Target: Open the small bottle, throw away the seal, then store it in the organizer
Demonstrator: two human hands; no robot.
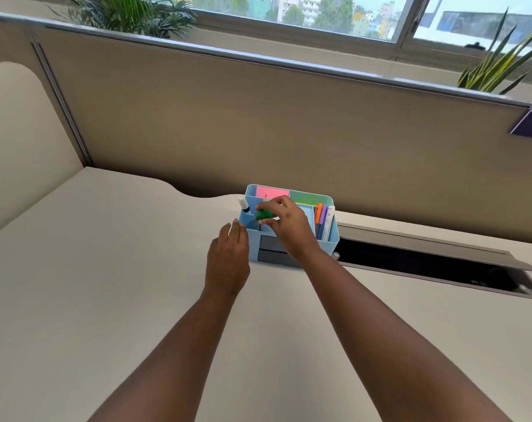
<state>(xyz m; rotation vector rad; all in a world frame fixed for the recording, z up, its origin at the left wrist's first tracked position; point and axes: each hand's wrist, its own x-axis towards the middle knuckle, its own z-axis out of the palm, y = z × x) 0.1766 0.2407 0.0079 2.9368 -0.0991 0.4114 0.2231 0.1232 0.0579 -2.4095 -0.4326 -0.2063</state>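
Note:
A light blue desk organizer (330, 239) stands at the back of the pale desk, against the partition. My right hand (286, 226) reaches over its front left compartment and pinches a small green bottle (263, 215) between thumb and fingers. The bottle hangs just above that compartment, next to a pencil. My left hand (228, 254) rests against the organizer's left front corner, fingers straight and together, holding nothing. No seal is visible.
The organizer holds pink and green sticky notes (272, 191), a white tube (244, 205), and coloured pens (321, 220), with two grey drawers below. An open cable tray slot (426, 264) lies to the right. A beige partition (258, 123) rises behind the desk.

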